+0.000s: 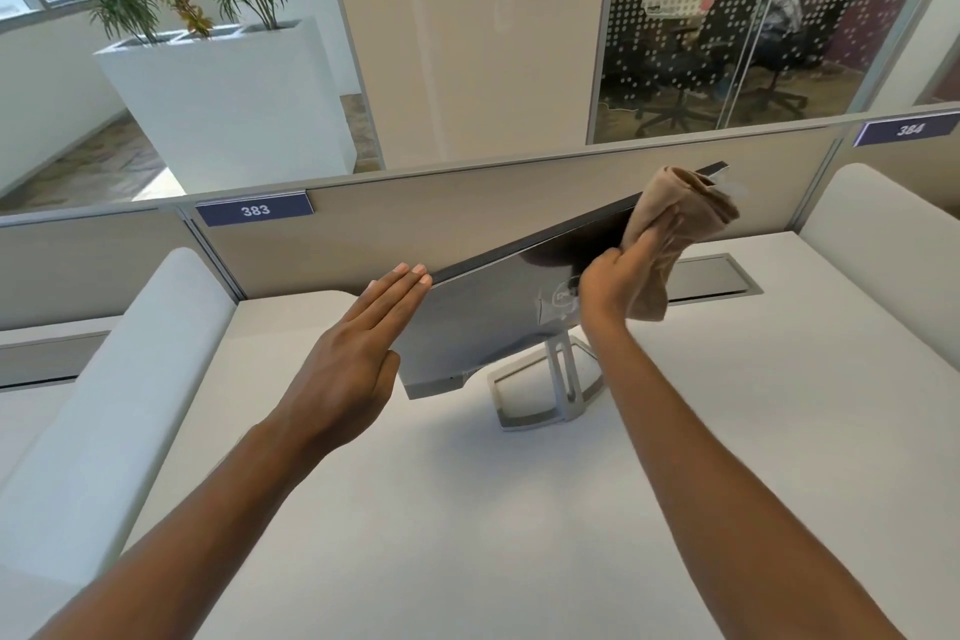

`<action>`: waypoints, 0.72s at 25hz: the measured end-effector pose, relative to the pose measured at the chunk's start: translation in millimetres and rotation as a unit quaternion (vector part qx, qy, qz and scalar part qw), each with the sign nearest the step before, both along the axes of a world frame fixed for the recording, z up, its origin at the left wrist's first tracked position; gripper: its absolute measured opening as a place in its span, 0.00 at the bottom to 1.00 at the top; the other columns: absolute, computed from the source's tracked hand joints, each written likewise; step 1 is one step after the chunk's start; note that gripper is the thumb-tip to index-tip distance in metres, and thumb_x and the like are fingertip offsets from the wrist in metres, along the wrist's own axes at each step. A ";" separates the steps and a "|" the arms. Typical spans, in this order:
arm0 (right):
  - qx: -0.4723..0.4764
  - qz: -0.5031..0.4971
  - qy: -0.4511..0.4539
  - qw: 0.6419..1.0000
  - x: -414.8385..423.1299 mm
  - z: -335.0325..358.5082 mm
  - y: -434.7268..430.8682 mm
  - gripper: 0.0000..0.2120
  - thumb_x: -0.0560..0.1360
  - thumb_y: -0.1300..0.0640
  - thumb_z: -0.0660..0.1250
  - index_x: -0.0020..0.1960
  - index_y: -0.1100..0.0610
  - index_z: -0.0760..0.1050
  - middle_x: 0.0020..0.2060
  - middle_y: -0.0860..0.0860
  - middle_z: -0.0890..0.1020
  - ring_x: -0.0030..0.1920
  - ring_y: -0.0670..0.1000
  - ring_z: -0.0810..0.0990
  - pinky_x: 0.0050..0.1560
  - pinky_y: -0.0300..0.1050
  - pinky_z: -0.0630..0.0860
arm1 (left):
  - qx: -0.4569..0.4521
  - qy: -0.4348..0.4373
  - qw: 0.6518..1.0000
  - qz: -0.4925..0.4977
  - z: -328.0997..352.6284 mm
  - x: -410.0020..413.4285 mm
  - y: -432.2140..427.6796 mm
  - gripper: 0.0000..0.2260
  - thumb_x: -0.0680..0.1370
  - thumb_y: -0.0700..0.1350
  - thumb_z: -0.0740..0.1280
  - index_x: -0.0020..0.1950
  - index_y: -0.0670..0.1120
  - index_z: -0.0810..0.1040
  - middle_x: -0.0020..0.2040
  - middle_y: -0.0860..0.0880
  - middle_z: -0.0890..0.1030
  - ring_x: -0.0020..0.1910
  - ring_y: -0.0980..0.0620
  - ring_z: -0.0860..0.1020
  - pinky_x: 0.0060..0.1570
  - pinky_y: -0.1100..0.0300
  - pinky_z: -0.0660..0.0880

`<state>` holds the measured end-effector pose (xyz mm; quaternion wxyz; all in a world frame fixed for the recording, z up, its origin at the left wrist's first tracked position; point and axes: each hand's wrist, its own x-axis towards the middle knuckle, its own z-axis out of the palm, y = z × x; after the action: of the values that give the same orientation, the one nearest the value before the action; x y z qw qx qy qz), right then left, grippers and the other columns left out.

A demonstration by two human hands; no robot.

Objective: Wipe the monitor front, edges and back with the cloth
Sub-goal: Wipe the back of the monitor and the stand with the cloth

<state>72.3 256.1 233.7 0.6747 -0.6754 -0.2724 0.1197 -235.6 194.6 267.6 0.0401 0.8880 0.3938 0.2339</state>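
Partition close behind monitor — desk front clear.

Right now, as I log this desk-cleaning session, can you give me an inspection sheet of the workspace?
Surface: white desk, bare apart from the monitor; a closed grey cable hatch at the back.
Job's things: monitor turned with its glossy back, logo side, toward the camera, on a silver stand; tan cloth bunched near its upper right edge.
Clutter: nothing seen.
Grippers: left hand flat and open, steadying the monitor's left edge; right hand gripping the cloth.
Cables: nothing seen.
Surroundings: beige partition with tags 383 and 384, white planters, glass-walled room with office chairs.
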 end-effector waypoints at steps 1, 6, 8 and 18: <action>-0.022 0.002 0.017 1.000 15.4 2.0 1.0 0.35 0.83 0.72 0.53 0.86 0.57 0.46 0.85 0.55 0.54 0.84 0.58 0.57 0.83 0.59 0.57 | 0.001 0.001 1.000 0.002 -0.5 0.7 0.2 0.37 0.75 0.34 0.55 0.85 0.50 0.59 0.85 0.57 0.57 0.85 0.57 0.51 0.82 0.59 0.51; -0.099 0.040 0.026 0.994 0.8 -4.8 -22.5 0.31 0.84 0.67 0.55 0.85 0.52 0.52 0.82 0.55 0.63 0.78 0.61 0.68 0.77 0.64 0.67 | 0.006 -0.001 1.000 0.014 -2.7 0.9 -0.6 0.38 0.75 0.34 0.55 0.85 0.51 0.59 0.85 0.58 0.57 0.85 0.57 0.51 0.82 0.61 0.51; -0.079 0.095 0.015 0.992 -19.3 -16.1 -46.5 0.27 0.86 0.65 0.56 0.82 0.50 0.58 0.77 0.56 0.70 0.73 0.60 0.74 0.75 0.63 0.71 | 0.007 0.002 1.000 0.018 -2.6 0.3 -1.6 0.37 0.75 0.34 0.55 0.85 0.51 0.59 0.85 0.58 0.57 0.84 0.57 0.52 0.82 0.62 0.50; -0.224 0.256 0.142 0.930 121.8 -64.9 -142.2 0.10 0.83 0.57 0.68 0.55 0.65 0.82 0.53 0.65 0.86 0.52 0.59 0.86 0.51 0.54 0.82 | 0.057 0.035 0.997 0.049 -6.1 20.6 -15.0 0.32 0.78 0.40 0.51 0.84 0.47 0.62 0.84 0.52 0.62 0.84 0.54 0.56 0.84 0.50 0.50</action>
<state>194.1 114.0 168.8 0.4845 -0.6921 -0.3031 0.4410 -215.0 179.6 261.6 -0.0353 0.8761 0.4240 0.2267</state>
